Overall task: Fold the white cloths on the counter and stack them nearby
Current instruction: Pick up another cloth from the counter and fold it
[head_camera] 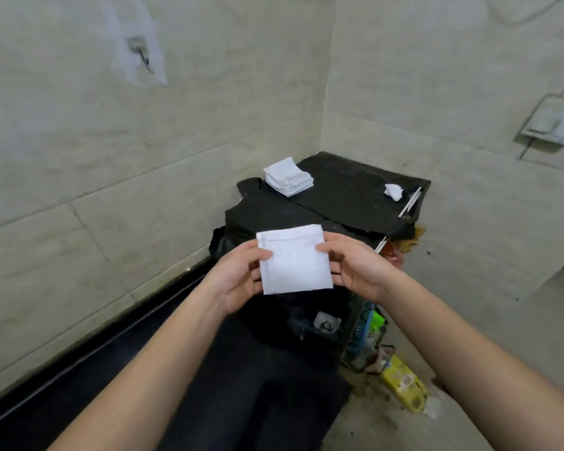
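A folded white cloth [295, 259] is held in the air in front of me, roughly square and flat. My left hand [240, 278] pinches its left edge, thumb on top and fingers behind. My right hand [355, 266] pinches its right edge the same way. Farther back, a stack of folded white cloths [288, 180] sits on the left of the black counter [349, 193]. One crumpled white cloth [393, 192] lies near the counter's right edge.
The counter stands in a tiled corner, walls to the left and behind. A black bag [228, 242] hangs off its front. A wire basket [367, 336] with items and a yellow packet [404, 387] sit on the floor at right.
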Action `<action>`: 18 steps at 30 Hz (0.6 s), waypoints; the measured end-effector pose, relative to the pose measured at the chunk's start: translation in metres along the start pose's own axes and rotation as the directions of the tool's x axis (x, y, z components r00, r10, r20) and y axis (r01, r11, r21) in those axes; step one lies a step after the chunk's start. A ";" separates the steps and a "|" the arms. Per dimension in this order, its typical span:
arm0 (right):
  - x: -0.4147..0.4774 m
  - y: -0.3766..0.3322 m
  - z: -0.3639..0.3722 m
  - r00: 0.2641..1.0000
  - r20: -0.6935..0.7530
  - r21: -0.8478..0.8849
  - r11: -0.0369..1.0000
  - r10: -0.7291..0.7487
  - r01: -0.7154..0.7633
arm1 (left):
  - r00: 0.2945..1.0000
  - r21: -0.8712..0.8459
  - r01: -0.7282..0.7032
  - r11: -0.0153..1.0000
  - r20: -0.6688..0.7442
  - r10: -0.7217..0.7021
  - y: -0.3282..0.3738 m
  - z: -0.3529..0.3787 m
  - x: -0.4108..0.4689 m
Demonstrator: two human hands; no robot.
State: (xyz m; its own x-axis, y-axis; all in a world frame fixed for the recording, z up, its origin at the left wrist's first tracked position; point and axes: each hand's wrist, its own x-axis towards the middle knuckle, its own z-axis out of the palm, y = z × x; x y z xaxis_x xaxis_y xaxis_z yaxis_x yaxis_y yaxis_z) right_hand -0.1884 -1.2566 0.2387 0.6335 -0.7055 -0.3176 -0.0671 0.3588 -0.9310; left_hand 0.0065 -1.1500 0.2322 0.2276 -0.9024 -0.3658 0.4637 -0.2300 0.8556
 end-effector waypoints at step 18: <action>0.303 -0.119 -0.118 0.998 0.059 -0.139 0.990 0.035 -0.026 | 0.885 -0.072 -0.108 0.992 -0.462 0.063 0.084 0.066 0.286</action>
State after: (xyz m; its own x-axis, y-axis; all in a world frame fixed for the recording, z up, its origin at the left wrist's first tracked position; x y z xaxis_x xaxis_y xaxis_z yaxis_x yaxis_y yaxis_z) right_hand -0.0795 -1.5850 0.2325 0.6752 -0.6554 -0.3385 -0.1903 0.2885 -0.9384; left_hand 0.0539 -1.4520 0.2239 0.6260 -0.6444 -0.4391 0.4968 -0.1045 0.8616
